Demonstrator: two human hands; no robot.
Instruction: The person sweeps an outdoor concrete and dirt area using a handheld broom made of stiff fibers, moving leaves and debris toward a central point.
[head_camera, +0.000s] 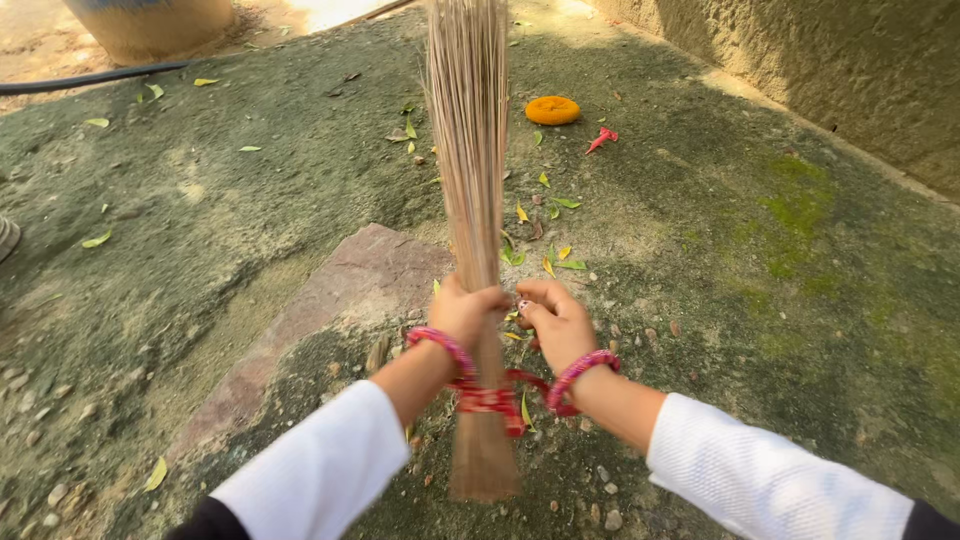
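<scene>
While the broom (468, 150) stands upright in the middle of the ground, both hands are on it low down, just above its binding. The left hand (466, 312) has its fingers curled tight round the bundle of thin straw-coloured sticks, a full wrap. The right hand (556, 322) sits just beside it, fingers bent together in a loose fist against the bundle; whether it truly clamps the sticks or only a strand of cord, I cannot tell. A red cord (492, 398) winds round the broom below the wrists, and red bangles ring both wrists over white sleeves.

By my judgement this broom is light, a sheaf of dry stiff ribs that will flex and splay at the far end, and single ribs could snap or slide out if the binding is slack. The firm place to hold is right where the hands are, near the tied part, where the sticks pack densest.

Around it: a flat reddish stone (330, 310) toward the left of the ground, an orange marigold (552, 110) and a small red flower (601, 139) toward the far edge, scattered leaves, a mossy patch near the wall (860, 70) at the right edge.
</scene>
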